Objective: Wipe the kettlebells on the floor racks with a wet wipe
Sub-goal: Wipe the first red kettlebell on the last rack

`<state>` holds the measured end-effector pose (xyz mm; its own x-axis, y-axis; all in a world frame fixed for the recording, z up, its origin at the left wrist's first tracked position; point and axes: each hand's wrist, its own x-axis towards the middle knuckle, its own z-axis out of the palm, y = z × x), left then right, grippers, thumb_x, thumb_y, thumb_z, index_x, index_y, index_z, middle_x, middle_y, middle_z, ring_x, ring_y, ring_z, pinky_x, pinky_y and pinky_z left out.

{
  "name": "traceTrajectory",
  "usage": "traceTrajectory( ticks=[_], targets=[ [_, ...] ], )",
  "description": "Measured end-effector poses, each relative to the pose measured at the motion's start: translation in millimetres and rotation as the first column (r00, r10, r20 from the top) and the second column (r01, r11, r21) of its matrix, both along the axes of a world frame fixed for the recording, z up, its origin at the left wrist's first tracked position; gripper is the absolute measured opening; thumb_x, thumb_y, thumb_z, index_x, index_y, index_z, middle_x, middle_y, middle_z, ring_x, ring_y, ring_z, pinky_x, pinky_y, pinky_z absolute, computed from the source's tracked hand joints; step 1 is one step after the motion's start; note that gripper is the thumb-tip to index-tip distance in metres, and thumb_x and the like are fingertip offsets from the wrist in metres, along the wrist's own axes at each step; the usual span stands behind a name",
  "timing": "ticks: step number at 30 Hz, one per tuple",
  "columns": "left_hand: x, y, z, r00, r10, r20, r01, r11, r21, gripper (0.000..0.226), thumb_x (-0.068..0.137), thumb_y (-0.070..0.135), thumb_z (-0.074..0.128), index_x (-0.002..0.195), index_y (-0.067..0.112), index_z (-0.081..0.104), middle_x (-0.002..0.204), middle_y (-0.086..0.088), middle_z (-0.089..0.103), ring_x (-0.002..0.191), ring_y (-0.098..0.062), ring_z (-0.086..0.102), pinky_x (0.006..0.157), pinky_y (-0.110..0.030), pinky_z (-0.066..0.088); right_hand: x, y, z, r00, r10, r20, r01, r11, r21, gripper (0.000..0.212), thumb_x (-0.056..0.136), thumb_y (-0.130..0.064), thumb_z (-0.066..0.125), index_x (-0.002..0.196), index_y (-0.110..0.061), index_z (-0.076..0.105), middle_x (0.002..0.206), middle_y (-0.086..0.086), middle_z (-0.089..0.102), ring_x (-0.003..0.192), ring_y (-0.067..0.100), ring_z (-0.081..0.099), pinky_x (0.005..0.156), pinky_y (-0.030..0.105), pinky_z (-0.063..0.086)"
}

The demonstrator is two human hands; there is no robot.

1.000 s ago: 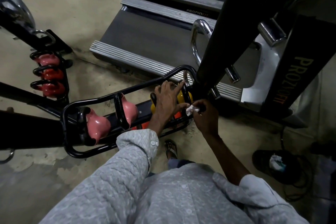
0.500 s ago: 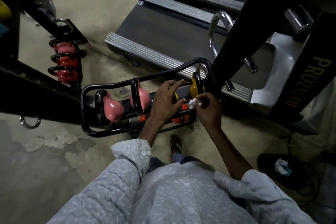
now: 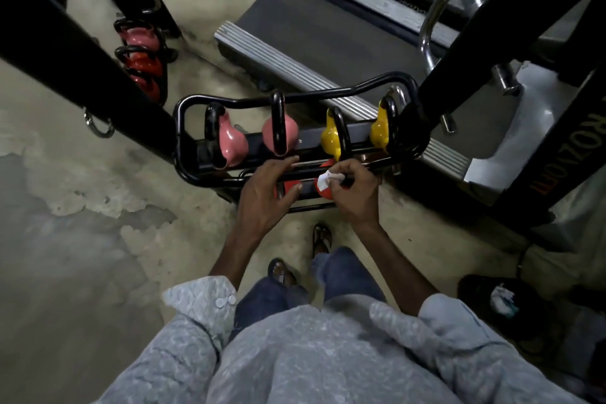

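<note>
Both hands have dropped from the yellow kettlebells [image 3: 329,141] on the upper tier to the lower tier of the floor rack [image 3: 179,141]. Left hand [image 3: 265,193], fingers spread and gripping nothing, sits over the left red kettlebell [image 3: 288,188]; whether it touches is unclear. Right hand [image 3: 352,193] pinches the bunched wet wipe [image 3: 324,180] against the right red kettlebell [image 3: 323,193]. Likely hazards: unbraced, the weight may rock in its cradle above the sandalled foot [image 3: 321,236]; the small wipe may snag on a rail and slip free.

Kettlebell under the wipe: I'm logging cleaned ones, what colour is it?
Red; the kettlebell shows best in the head view, beneath the wipe in the right hand.
</note>
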<state>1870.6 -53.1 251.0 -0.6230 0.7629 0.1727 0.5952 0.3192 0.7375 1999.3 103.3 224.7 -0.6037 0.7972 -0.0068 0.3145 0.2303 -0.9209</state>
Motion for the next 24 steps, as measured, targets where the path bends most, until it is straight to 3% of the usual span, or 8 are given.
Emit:
traceTrajectory(
  ticks=[4,8,13,18,21,24],
  targets=[
    [9.7,-32.0,-29.3,0.997,0.073,0.014,-0.072,0.995,-0.076,0.047,0.087,0.033,0.071,0.131,0.019,0.064,0.123,0.001,0.066,0.112,-0.017,0.063,0.092,-0.036,0.053,-0.1,-26.7,-23.4,0.997,0.069,0.032,-0.067,0.996,-0.058,0.012,0.082,-0.003,0.068,0.088,-0.014,0.067,0.089,0.0,0.071,0.087,0.015,0.069,0.075,0.035,0.058],
    [11.5,-47.6,-78.4,0.993,0.119,0.02,-0.115,0.981,-0.156,0.044,0.085,0.026,0.077,0.128,0.021,0.065,0.119,0.004,0.066,0.107,-0.013,0.064,0.089,-0.035,0.054,-2.5,-37.9,-59.2,0.988,0.142,0.058,-0.137,0.987,-0.082,0.014,0.084,-0.002,0.068,0.088,-0.015,0.067,0.089,-0.003,0.07,0.087,0.006,0.067,0.072,0.025,0.055],
    [-5.3,-46.4,-190.1,0.985,0.174,0.009,-0.161,0.929,-0.333,0.044,0.083,0.039,0.071,0.125,0.026,0.066,0.123,0.002,0.068,0.105,-0.02,0.067,0.082,-0.034,0.056,-24.4,-30.6,-158.2,0.976,0.211,0.046,-0.207,0.975,-0.085,0.009,0.084,0.001,0.067,0.086,-0.008,0.067,0.083,-0.012,0.068,0.083,-0.005,0.066,0.073,0.013,0.052],
    [-24.1,-31.4,-312.5,0.981,0.193,-0.033,-0.192,0.916,-0.353,0.053,0.081,0.049,0.069,0.128,0.026,0.065,0.122,-0.004,0.067,0.099,-0.026,0.07,0.077,-0.039,0.059,-74.6,-3.8,-285.1,0.968,0.243,0.063,-0.244,0.97,0.009,0.007,0.083,-0.009,0.066,0.085,-0.016,0.067,0.087,-0.007,0.069,0.083,0.005,0.064,0.075,0.032,0.054],
    [-49.2,-18.0,-388.7,0.986,0.155,-0.058,-0.166,0.918,-0.36,0.069,0.071,0.045,0.075,0.134,0.021,0.062,0.121,-0.012,0.064,0.101,-0.034,0.066,0.083,-0.043,0.058,-113.7,11.8,-363.8,0.972,0.234,-0.005,-0.233,0.97,0.076,0.01,0.08,-0.005,0.069,0.083,-0.013,0.066,0.084,-0.003,0.068,0.082,0.014,0.065,0.073,0.04,0.054],
    [-80.4,-7.7,-451.9,0.988,0.092,-0.128,-0.138,0.893,-0.428,0.088,0.068,0.06,0.073,0.145,0.026,0.051,0.129,-0.014,0.057,0.11,-0.036,0.06,0.088,-0.049,0.055,-151.7,20.8,-435.8,0.977,0.202,-0.074,-0.192,0.973,0.125,0.009,0.077,-0.003,0.072,0.081,-0.011,0.071,0.081,-0.001,0.07,0.079,0.014,0.066,0.071,0.041,0.055]
  ],
)
